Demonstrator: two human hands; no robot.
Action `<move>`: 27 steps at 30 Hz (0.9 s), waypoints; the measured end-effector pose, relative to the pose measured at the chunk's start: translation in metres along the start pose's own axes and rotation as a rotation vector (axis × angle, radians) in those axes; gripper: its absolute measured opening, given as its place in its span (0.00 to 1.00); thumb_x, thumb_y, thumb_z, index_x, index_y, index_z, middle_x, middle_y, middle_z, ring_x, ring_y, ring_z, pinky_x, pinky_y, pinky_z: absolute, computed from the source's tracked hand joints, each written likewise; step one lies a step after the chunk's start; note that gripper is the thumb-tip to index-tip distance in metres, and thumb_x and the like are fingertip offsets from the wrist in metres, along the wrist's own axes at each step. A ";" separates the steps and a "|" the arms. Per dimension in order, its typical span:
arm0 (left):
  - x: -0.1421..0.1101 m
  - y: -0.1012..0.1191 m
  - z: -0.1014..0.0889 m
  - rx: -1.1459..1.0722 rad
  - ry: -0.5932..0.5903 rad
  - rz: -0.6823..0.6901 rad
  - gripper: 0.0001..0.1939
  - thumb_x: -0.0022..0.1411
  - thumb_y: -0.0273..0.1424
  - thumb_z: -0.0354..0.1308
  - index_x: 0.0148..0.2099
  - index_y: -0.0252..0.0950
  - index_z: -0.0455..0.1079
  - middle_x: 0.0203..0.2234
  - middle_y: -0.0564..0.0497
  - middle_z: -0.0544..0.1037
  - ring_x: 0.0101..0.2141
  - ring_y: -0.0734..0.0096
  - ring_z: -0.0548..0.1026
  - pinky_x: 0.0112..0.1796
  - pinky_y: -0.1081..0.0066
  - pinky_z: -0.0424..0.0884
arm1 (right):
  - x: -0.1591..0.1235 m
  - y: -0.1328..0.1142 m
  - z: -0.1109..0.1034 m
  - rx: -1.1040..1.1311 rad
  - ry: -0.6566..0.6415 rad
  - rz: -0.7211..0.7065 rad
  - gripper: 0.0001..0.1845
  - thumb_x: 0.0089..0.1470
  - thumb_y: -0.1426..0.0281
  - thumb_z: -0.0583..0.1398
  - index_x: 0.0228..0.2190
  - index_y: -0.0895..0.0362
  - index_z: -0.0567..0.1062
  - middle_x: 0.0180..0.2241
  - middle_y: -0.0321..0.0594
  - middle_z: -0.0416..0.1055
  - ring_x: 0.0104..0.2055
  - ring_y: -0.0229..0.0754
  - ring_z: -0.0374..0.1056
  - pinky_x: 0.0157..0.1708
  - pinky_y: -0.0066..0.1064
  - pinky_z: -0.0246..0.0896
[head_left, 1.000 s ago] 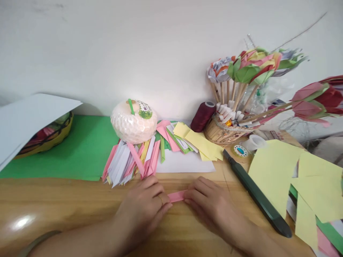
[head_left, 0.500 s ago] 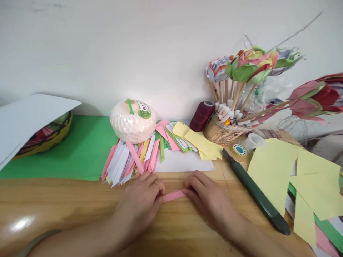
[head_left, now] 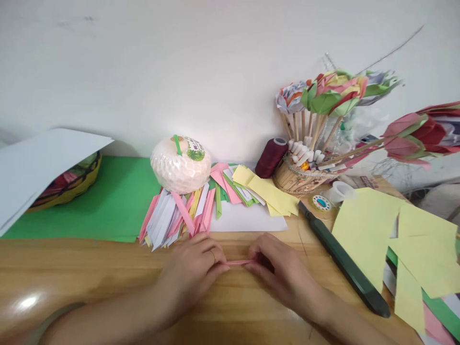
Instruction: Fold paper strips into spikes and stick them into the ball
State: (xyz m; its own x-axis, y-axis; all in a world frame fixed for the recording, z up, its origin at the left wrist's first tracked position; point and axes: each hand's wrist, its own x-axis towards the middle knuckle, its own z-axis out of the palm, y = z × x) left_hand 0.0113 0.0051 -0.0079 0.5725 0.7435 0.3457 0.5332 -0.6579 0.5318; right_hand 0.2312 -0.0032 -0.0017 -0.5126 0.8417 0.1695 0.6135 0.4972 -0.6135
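A narrow pink paper strip (head_left: 239, 262) stretches between my two hands, seen nearly edge-on just above the wooden table. My left hand (head_left: 201, 261) pinches its left end between thumb and fingers; a thin ring sits on one finger. At the other end, the fingers of my right hand (head_left: 275, 261) are closed on the strip. Behind my left hand lies a heap of folded paper strips (head_left: 168, 215) in white, pink and yellow. Farther back, a fan of pink, green, white and yellow papers (head_left: 258, 187) rests on a white sheet (head_left: 247, 218).
A dark green cutter-like tool (head_left: 345, 261) and yellow paper pieces (head_left: 366, 225) lie right. A wrapped coconut (head_left: 180, 165), maroon thread spool (head_left: 271, 158) and basket of paper flowers (head_left: 300, 177) stand along the wall. Green sheets (head_left: 118, 196) and a yellow-rimmed basket (head_left: 84, 177) are left.
The pink strip has turned from showing its flat face to almost edge-on. Both hands still hold its ends, and the view has shifted slightly.
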 end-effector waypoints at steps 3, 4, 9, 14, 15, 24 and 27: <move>0.002 0.001 0.000 -0.009 0.107 0.103 0.13 0.68 0.28 0.49 0.32 0.35 0.69 0.22 0.55 0.74 0.24 0.75 0.70 0.28 0.75 0.64 | -0.001 -0.002 -0.001 0.006 0.008 -0.112 0.04 0.60 0.74 0.54 0.36 0.57 0.69 0.30 0.39 0.68 0.33 0.40 0.63 0.30 0.29 0.58; 0.003 0.002 0.000 0.008 0.124 0.125 0.14 0.69 0.29 0.47 0.32 0.35 0.70 0.22 0.55 0.74 0.23 0.75 0.69 0.27 0.75 0.64 | -0.001 -0.003 -0.001 0.003 0.017 -0.144 0.06 0.61 0.73 0.53 0.36 0.57 0.70 0.30 0.40 0.68 0.33 0.40 0.63 0.30 0.29 0.58; 0.003 0.008 0.004 0.067 0.111 0.208 0.17 0.71 0.31 0.43 0.35 0.34 0.71 0.21 0.54 0.74 0.22 0.74 0.69 0.25 0.74 0.64 | -0.002 -0.011 -0.002 -0.058 0.025 -0.190 0.13 0.64 0.72 0.48 0.32 0.58 0.70 0.28 0.40 0.68 0.31 0.40 0.62 0.28 0.29 0.57; -0.001 0.010 0.011 0.092 0.114 0.264 0.22 0.72 0.30 0.39 0.29 0.35 0.67 0.16 0.56 0.70 0.17 0.76 0.65 0.20 0.73 0.59 | -0.003 -0.020 0.003 -0.178 -0.030 -0.275 0.12 0.65 0.71 0.49 0.33 0.58 0.70 0.27 0.38 0.69 0.29 0.39 0.62 0.28 0.30 0.54; -0.001 0.011 0.012 0.108 0.116 0.270 0.23 0.72 0.29 0.38 0.27 0.35 0.66 0.16 0.57 0.70 0.16 0.76 0.64 0.20 0.73 0.59 | -0.004 -0.022 0.003 -0.199 -0.031 -0.286 0.13 0.65 0.71 0.48 0.33 0.58 0.70 0.27 0.38 0.69 0.29 0.39 0.62 0.27 0.30 0.54; 0.001 0.016 0.000 0.271 0.098 0.396 0.22 0.71 0.26 0.37 0.26 0.34 0.63 0.15 0.55 0.66 0.17 0.74 0.63 0.18 0.71 0.56 | -0.005 -0.023 -0.007 -0.278 -0.027 -0.363 0.20 0.67 0.72 0.42 0.31 0.58 0.70 0.24 0.37 0.66 0.25 0.40 0.58 0.24 0.32 0.50; -0.002 0.013 -0.003 0.284 0.055 0.399 0.20 0.70 0.25 0.37 0.29 0.34 0.64 0.17 0.54 0.67 0.19 0.73 0.64 0.19 0.72 0.59 | -0.005 -0.022 -0.012 -0.259 -0.083 -0.354 0.21 0.67 0.71 0.39 0.35 0.58 0.70 0.27 0.39 0.67 0.28 0.41 0.60 0.27 0.32 0.54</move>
State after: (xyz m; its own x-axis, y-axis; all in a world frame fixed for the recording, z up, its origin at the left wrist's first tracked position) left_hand 0.0155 -0.0048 0.0006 0.7372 0.4269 0.5237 0.4320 -0.8938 0.1205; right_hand 0.2277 -0.0160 0.0204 -0.7580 0.5957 0.2655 0.5163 0.7968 -0.3139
